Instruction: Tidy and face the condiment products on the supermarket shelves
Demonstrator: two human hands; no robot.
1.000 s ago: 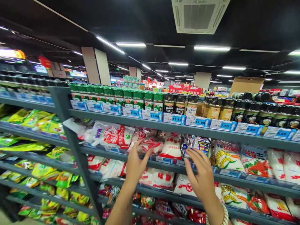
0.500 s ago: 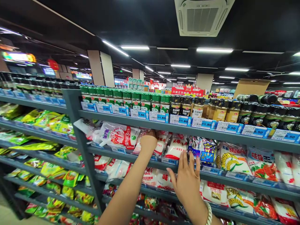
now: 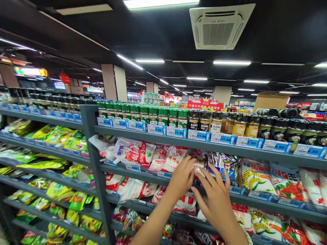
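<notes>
My left hand (image 3: 182,177) is at the upper bag shelf, its fingers curled at the lower edge of a clear bag with white contents and red print (image 3: 199,157). That bag is partly hidden behind both hands. My right hand (image 3: 217,197) is just to the right, fingers spread and tips at the same bag's lower front. Left of the hands lie a similar white-and-red bag (image 3: 175,158) and a larger bag with a red and purple print (image 3: 135,151). A blue bag with a cartoon figure (image 3: 224,165) stands right of them.
Green-capped spice jars (image 3: 143,114) and black-capped jars (image 3: 273,127) line the top shelf, above a grey shelf edge (image 3: 158,136) with price tags. A grey upright post (image 3: 93,160) divides the racks. Yellow-green packets (image 3: 55,136) fill the left rack. More white bags (image 3: 185,203) lie below.
My left hand has come out from the shelf and moved right and down, toward my right hand. The white-and-red bags on the left now show more fully. The view has tilted up slightly.
</notes>
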